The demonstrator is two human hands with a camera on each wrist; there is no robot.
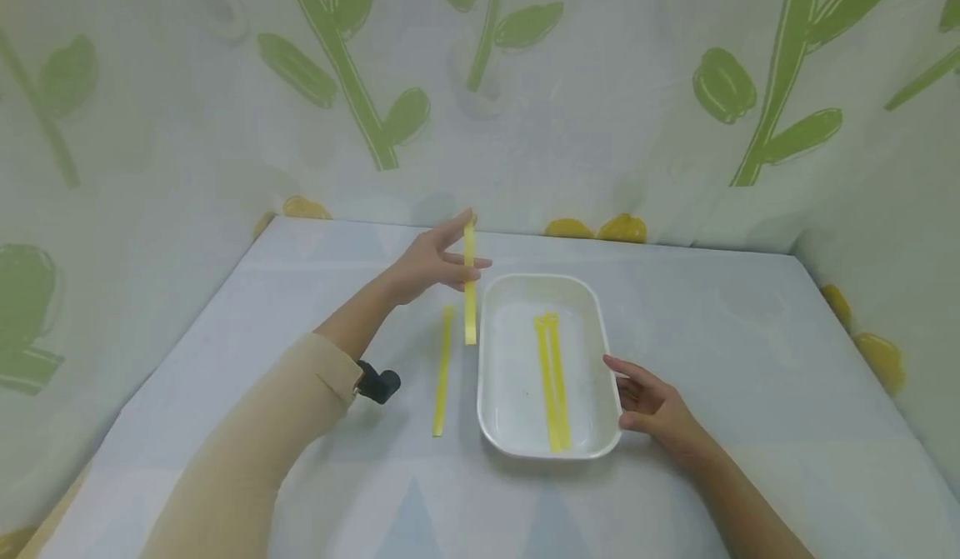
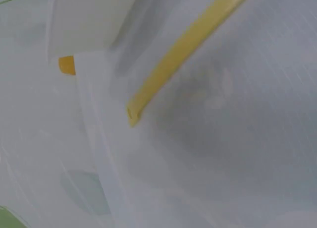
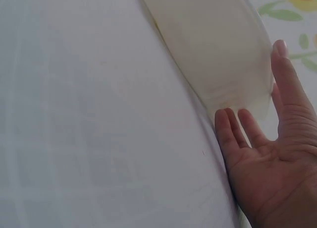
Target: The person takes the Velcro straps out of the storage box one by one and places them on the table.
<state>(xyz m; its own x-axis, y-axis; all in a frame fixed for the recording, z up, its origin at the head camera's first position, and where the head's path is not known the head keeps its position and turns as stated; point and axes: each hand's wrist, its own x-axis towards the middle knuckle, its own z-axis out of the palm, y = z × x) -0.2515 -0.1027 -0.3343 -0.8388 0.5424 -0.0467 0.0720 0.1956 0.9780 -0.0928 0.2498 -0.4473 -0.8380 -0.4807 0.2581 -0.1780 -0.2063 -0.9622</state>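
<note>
Holding up a yellow strip [image 1: 470, 313], your left hand [image 1: 431, 266] is just to the left of the white tray [image 1: 510, 376], close to its far left corner. Your fingers pinch the strip near its top, so it hangs down long and thin beside the tray's left edge. Your right hand [image 1: 660, 413] is on the other side, at the tray's right edge. Its fingers are spread and not curled up, and they touch the tray's outside wall and rim. Two more yellow strips [image 1: 558, 384] lie flat inside the tray, side by side, running from its far part down to its near edge. They have little loop shapes at the ends far from you. One other strip [image 1: 442, 376] lies on the table [image 1: 712, 334], left of the tray and well apart from its wall. In the left wrist view you can see a yellow strip with a small slit near its end, but you cannot tell from that view which strip it is. Your left sleeve [image 1: 277, 426] is tan, and a small black thing [image 1: 378, 382] sits at its cuff, left of the tray. Behind the tray, past the table, stands a pale wall [image 1: 600, 142] with big green leaves and yellow shapes on it.
</note>
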